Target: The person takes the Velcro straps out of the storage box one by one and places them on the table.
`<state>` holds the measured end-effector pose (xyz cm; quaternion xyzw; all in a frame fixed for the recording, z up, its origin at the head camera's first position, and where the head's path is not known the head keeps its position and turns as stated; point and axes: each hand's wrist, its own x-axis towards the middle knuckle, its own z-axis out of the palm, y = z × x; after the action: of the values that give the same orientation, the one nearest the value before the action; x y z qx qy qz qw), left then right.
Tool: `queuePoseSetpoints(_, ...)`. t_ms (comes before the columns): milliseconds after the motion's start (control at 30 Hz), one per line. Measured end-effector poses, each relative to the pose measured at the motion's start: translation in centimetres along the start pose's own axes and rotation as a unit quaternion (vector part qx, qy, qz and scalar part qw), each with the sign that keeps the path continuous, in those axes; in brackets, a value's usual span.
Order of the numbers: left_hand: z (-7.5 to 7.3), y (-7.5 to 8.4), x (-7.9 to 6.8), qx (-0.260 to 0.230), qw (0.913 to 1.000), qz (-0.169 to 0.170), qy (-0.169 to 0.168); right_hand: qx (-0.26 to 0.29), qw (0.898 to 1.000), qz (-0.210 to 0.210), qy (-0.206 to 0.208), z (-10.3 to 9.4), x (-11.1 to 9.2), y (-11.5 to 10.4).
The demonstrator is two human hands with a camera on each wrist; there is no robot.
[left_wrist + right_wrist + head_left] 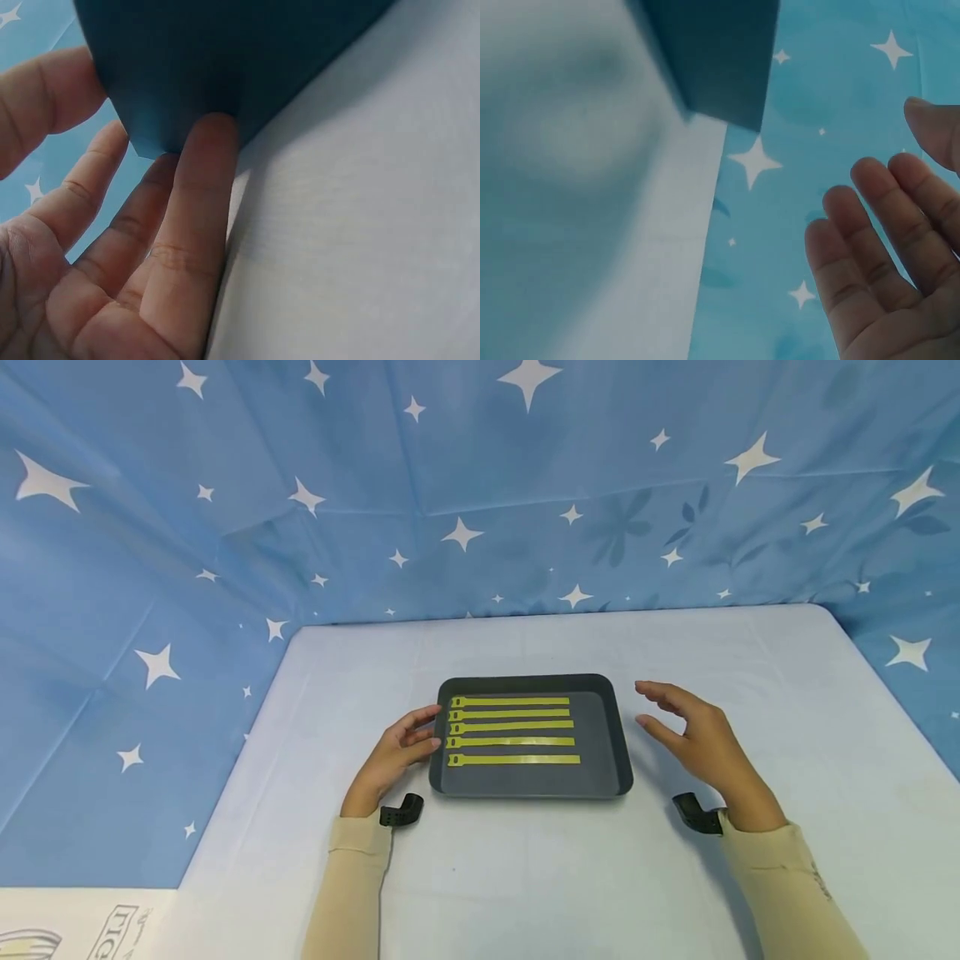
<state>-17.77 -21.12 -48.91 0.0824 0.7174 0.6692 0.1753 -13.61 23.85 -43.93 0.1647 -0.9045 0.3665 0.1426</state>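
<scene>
A dark grey rectangular tray (603, 760) lies on the white table. Several yellow cable ties (513, 742) with slotted heads lie in it side by side, heads at the left. My left hand (393, 756) touches the tray's left side with thumb and fingertips. Up close in the left wrist view, extended fingers (184, 225) rest against the tray's dark outer wall (202, 60). My right hand (701, 739) hovers just right of the tray, apart from it, thumb and fingers spread. The right wrist view shows its fingers holding nothing, with the tray's side (720, 60) nearby.
The white cloth-covered table (525, 877) extends around the tray. Behind it and at the left hangs a blue curtain (510, 460) with white stars. A printed pale sheet (82, 927) shows at the lower left. Both wrists carry black straps (401, 811).
</scene>
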Motion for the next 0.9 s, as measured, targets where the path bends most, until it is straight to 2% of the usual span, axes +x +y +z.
queuePoseSetpoints(400,0.0,0.0,0.0,-0.001,1.0,-0.001,0.004,0.102,0.994,-0.001,-0.028,2.2,0.9,-1.6)
queuePoseSetpoints(733,-0.1,-0.1,0.2,0.002,1.0,-0.003,0.002,0.134,0.988,-0.018,-0.073,3.5,1.6,-2.8)
queuePoseSetpoints(900,-0.3,-0.2,0.3,0.003,1.0,-0.002,-0.002,0.144,0.985,-0.01,-0.091,4.1,1.9,-3.5)
